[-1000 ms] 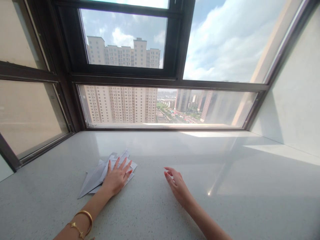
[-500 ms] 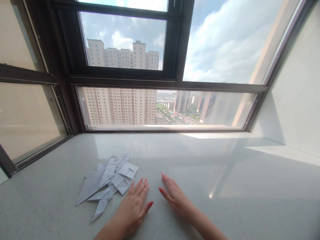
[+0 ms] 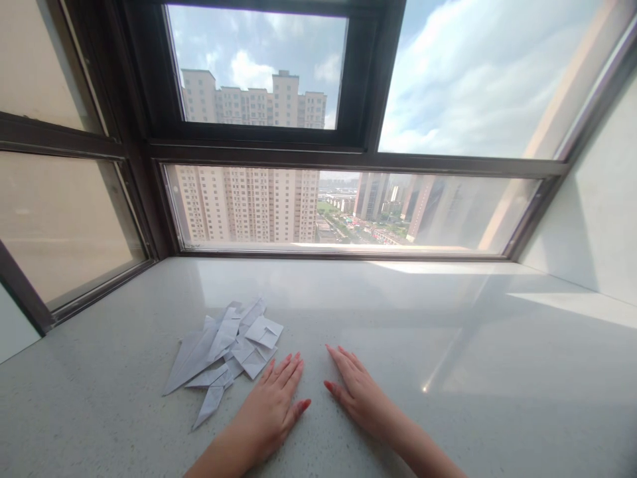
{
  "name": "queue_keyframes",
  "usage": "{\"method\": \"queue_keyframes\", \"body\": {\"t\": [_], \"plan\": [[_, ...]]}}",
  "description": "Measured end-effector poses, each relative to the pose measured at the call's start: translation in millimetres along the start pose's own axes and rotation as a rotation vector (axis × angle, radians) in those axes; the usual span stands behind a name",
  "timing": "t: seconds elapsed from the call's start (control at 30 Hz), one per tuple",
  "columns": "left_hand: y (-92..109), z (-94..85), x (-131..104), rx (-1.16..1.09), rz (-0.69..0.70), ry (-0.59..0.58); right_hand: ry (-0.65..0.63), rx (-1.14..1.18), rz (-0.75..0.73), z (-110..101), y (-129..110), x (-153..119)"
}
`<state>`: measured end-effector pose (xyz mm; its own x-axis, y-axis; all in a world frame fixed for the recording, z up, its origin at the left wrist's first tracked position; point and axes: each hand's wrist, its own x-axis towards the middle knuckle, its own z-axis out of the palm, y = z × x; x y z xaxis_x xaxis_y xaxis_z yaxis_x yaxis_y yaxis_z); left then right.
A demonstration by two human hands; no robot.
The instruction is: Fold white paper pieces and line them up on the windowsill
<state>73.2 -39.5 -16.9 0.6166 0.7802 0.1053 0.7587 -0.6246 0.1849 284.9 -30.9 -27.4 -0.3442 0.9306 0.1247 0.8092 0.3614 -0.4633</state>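
My left hand lies palm down on the pale speckled windowsill, fingers stretched out and thumb apart, holding nothing. Just beyond its fingertips, to the left, is a loose heap of folded white paper pieces. Some are square packets, such as the folded paper square at the heap's right side; others are pointed, like the long paper piece at the left. My right hand rests on the sill too, its fingers extended and thumb apart, with nothing in it. A gap of bare sill separates the two hands.
Dark window frames bound the sill at the back and left. A white wall closes the right side. Sunlight and reflections fall across the sill's right part. Tall buildings stand outside the glass.
The whole view has shifted slightly, so the window and paper heap appear a little further right and higher. Both hands stay flat on the sill, and the paper pieces keep their arrangement.
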Motion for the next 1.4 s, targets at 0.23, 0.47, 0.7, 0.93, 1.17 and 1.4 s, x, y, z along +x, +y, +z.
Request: {"method": "queue_keyframes", "body": {"t": [0.23,0.47,0.7,0.93,1.17,1.4], "plan": [[2.7,-2.9,-0.4,-0.003,-0.024,-0.008,-0.025,-0.041,-0.056,-3.7,-0.4,-2.0],[0.0,0.3,0.6,-0.017,-0.015,0.001,-0.05,-0.078,-0.066,-5.9,-1.3,-1.5],[-0.4,1.2,0.8,-0.011,-0.013,0.015,-0.05,-0.073,-0.063,-6.8,-1.5,-1.9],[-0.5,1.8,0.8,-0.01,-0.022,-0.008,-0.066,-0.097,-0.061,-8.8,-3.9,-2.0],[0.6,2.4,1.1,0.018,-0.01,0.019,-0.042,-0.087,-0.077,-6.3,-1.5,-2.2],[1.0,1.3,0.1,-0.021,-0.028,-0.018,-0.045,-0.085,-0.071,-5.9,-0.8,-2.1]]}}
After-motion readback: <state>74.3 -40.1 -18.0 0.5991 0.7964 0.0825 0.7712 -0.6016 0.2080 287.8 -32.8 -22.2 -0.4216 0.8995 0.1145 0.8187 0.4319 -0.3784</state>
